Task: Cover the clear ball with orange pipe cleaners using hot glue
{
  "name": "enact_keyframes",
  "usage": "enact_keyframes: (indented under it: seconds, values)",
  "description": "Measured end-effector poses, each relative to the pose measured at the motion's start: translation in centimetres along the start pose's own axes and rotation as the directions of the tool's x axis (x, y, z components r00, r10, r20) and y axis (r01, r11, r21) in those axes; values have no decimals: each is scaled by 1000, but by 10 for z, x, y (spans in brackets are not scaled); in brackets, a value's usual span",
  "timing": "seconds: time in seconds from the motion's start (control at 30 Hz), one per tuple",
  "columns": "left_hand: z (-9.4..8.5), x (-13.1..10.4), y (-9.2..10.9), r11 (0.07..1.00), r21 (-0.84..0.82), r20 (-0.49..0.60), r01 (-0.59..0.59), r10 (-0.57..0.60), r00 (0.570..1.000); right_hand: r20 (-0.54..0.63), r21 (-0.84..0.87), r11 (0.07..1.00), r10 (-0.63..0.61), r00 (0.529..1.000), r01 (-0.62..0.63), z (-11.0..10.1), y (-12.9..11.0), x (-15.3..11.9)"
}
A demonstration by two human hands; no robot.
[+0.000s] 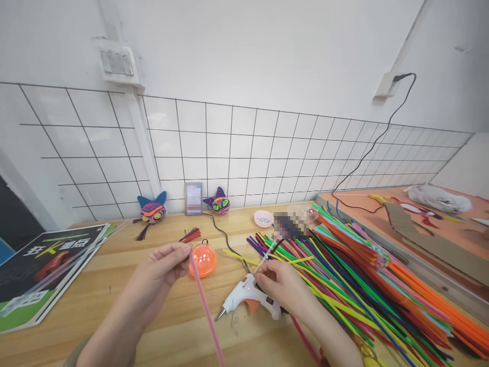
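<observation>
My left hand [168,267] pinches a pink pipe cleaner [206,306], which hangs down towards me past the bottom edge. Just beyond those fingertips sits an orange ball ornament [202,260] with a small loop on top. My right hand [280,283] is at the rear of a white hot glue gun [246,294], its fingertips bunched beside the glue stick [269,252]. Whether they grip the stick or the gun is hidden. The gun's nozzle points to the lower left, a small light glows on its body, and a wire stand is beneath it.
Many coloured pipe cleaners [351,275] cover the right side. Two yarn-wrapped cat-like heads [153,210] and a phone-like panel [193,199] stand at the back. A bowl of small pieces [263,219], a magazine [53,275], and cut cardboard [424,244] lie about. Black cords [225,232] cross the wood.
</observation>
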State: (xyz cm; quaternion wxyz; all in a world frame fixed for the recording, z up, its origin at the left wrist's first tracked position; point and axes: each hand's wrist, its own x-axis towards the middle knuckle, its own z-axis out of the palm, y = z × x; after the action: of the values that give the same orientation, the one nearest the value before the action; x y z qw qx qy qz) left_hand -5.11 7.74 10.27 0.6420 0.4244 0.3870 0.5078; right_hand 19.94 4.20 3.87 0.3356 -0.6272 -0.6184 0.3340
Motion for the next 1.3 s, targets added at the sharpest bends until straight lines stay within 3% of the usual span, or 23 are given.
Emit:
enact_keyframes:
  seconds: [0.2, 0.37, 0.53, 0.67, 0.77, 0.97, 1.13, 1.3]
  values:
    - [-26, 6, 14, 997, 71, -51, -11, 15, 999, 50, -345, 937, 76, 996, -54, -5, -3, -4]
    - [-35, 3, 27, 994, 106, -9, -7, 8, 1000, 71, -455, 890, 77, 994, -36, -17, -9, -6]
    - [-43, -2, 37, 989, 145, -18, -20, 23, 1000, 73, -537, 843, 84, 994, -32, -39, 2, -10]
    - [-45, -6, 45, 978, 204, 0, -33, 34, 999, 44, -600, 799, 87, 995, -44, -59, 11, -14]
    - [-44, -9, 49, 974, 224, 9, -47, 46, 999, 39, -644, 765, 64, 997, -24, -66, 3, -9]
    - [-47, -10, 49, 985, 172, -80, -6, 20, 997, 89, -762, 645, 23, 996, 53, -44, -15, 16]
    - [-49, -6, 42, 987, 159, -37, 9, -3, 999, 26, -860, 510, 76, 997, -16, -15, 13, 16]
    - [-42, -1, 30, 985, 164, 31, 48, -54, 998, -15, -864, 501, 65, 998, -45, -8, 32, 9]
